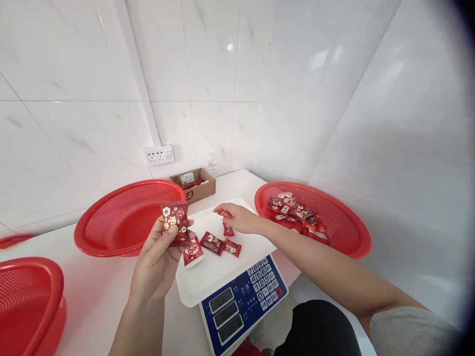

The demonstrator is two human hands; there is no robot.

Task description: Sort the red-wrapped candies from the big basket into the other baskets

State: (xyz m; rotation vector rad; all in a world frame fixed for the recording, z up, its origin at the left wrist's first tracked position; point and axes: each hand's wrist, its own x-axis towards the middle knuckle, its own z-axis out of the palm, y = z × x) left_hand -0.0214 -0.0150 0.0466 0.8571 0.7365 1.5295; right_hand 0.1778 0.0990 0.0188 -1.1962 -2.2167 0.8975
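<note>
My left hand (163,247) grips a dark red snack packet (175,217) with gold lettering and white flowers, the thumb across its front. It is held up near the left side of the scale's white tray (211,284). My right hand (239,218) reaches over the tray from the right, its fingers closed around a small red packet (224,214) that they partly cover. Another small red packet (228,230) lies just below those fingers. Nearby on the tray are a dark red packet (212,243), a red packet (232,247) and a red and white packet (193,253).
Right of the scale (243,301), a red basket (358,237) holds several red packets. Another red basket (111,217) stands at the left, and a third basket (55,287) is nearer. At the back are a cardboard box (204,190) and a clear bottle (212,164) by the wall.
</note>
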